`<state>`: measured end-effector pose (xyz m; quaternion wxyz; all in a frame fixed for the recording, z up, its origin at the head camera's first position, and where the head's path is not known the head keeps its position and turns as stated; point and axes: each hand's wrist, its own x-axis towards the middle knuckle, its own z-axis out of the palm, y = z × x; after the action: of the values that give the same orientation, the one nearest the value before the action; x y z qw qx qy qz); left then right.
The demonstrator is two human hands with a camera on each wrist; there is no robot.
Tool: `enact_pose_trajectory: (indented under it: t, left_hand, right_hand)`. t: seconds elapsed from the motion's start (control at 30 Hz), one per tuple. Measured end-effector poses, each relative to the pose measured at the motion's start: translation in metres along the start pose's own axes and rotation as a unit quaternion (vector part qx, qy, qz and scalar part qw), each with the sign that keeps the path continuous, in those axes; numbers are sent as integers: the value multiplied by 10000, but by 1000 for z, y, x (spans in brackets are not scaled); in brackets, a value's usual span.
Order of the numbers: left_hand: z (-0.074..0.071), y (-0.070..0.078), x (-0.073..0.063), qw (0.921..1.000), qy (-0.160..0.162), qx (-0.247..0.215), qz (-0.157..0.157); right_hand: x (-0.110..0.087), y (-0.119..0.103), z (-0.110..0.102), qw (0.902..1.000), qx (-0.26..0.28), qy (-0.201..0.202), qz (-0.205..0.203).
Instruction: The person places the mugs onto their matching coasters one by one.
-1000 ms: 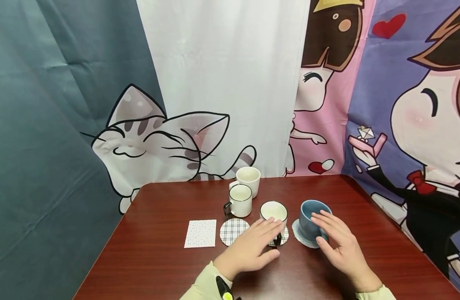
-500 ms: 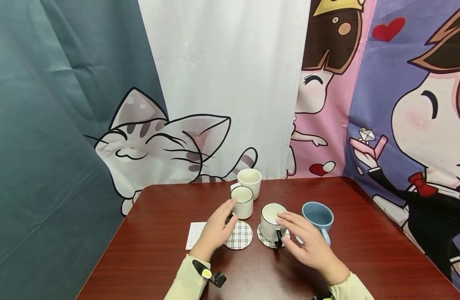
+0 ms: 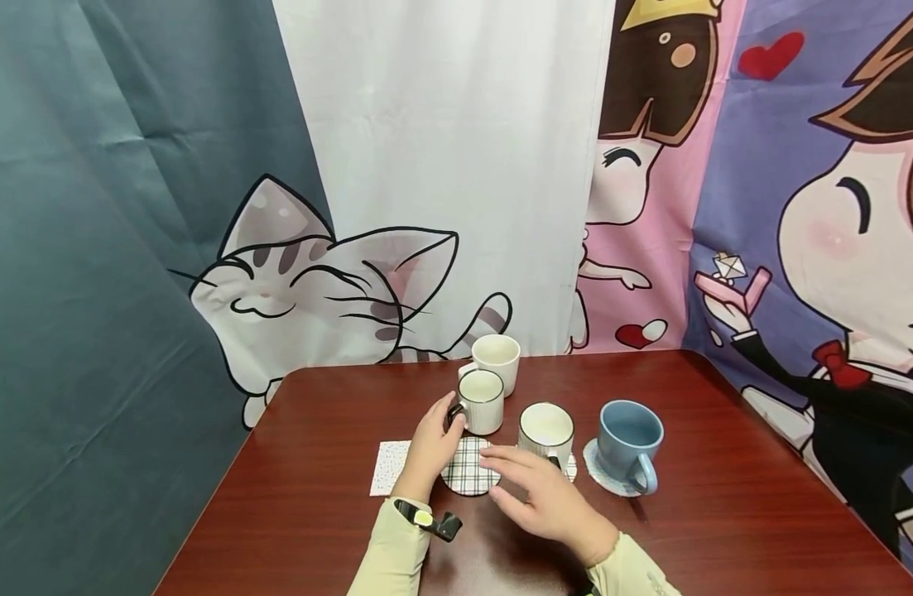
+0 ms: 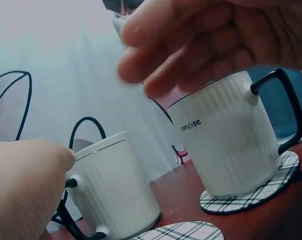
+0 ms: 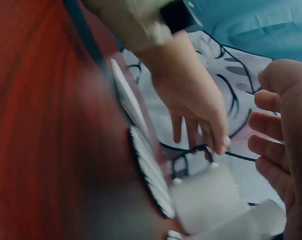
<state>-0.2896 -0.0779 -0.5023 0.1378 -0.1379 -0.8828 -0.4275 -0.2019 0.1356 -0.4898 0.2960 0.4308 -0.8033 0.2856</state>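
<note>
The left-hand grip (image 3: 430,444) is lying at the black handle (image 3: 456,412) of the ribbed mug (image 3: 483,411), which is standing upright just behind a bare checked coaster (image 3: 467,469) — taking hold seems to be the step in hand, though I can't tell whether the fingers are pinching. The right-hand grip (image 3: 543,498) is hovering over the bench (image 3: 292,513), fingers loose, holding nothing. The other ribbed mug (image 3: 546,429) and the blue mug (image 3: 627,443) are already sitting on round coasters (image 3: 605,478) (tidily, too). The next move seems to be calling for a firm hold on that handle — then a level lift, clear of the white mug (image 3: 498,362) behind.
</note>
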Motion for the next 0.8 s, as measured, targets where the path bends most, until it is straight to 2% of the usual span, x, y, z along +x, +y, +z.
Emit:
enact_pose_trajectory:
  t: [0.2, 0.33, 0.5, 0.63, 0.8]
  left_hand:
    - [11, -4, 1, 9990, -1, 21, -450]
    - [14, -4, 3, 9980, 136, -85, -606]
    - [14, -5, 5, 9960, 385, -236, -774]
    - [14, -6, 7, 9941, 521, -360, -878]
    - [9, -4, 12, 9922, 308, -616, -1038]
  right_hand:
    - [-8, -1, 22, 9968, 615, -218, 464]
    - [-18, 2, 31, 9939, 743, -454, 673]
    - [-29, 6, 40, 9902, 483, -881, 966]
    - [-34, 8, 44, 9883, 272, -998, 1116]
    - [-34, 8, 45, 9881, 87, -1024, 1148]
